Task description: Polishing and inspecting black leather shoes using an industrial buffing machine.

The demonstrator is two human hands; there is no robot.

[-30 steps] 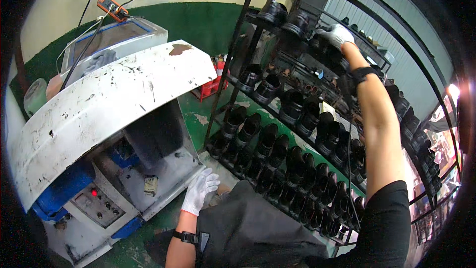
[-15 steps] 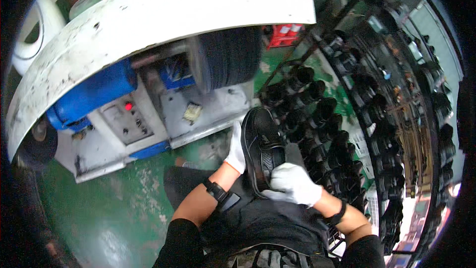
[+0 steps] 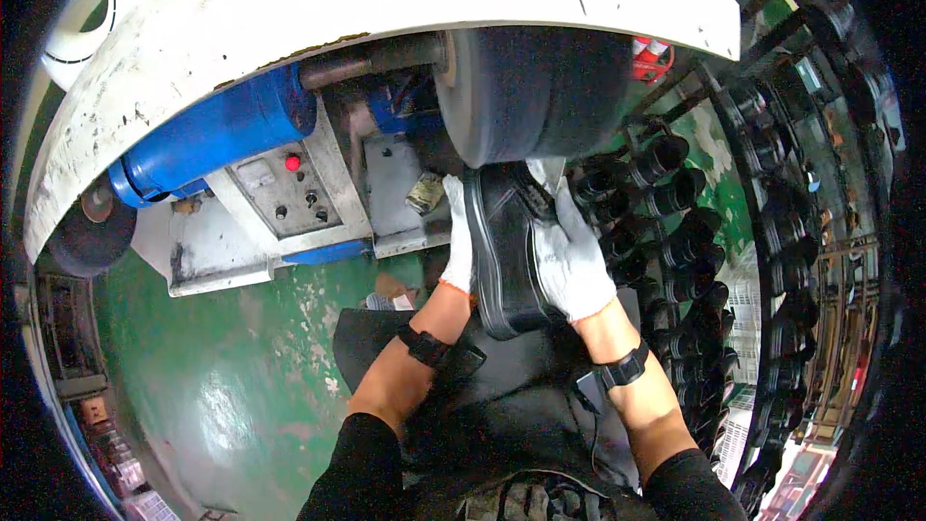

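While the black shoe (image 3: 506,251) is held sole-side up with its toe end against the dark wheel (image 3: 545,87) of the machine, it sits between both gloved hands, above the person's dark apron (image 3: 502,405). It looks moderately heavy for its bulk: a thick, moulded sole, likely stiff, over an upper that probably yields under pressure. The smooth sole edge may slip against cotton gloves, so the sides of the sole and heel look the soundest places to grip.

The left hand (image 3: 459,236) lies flat along the shoe's left side, fingers extended and pressed to the sole edge. The right hand (image 3: 569,256) is wrapped over the right side, fingers closed firmly round the shoe. Both wrists carry black bands.

Beyond the wheel, a white curved guard (image 3: 386,10) arches overhead, with a blue motor housing (image 3: 212,140) and a grey control panel (image 3: 289,193) bearing a red button to the left. On the right, a black metal rack (image 3: 762,183) holds many more black shoes in rows. The floor (image 3: 222,367) is worn green paint.
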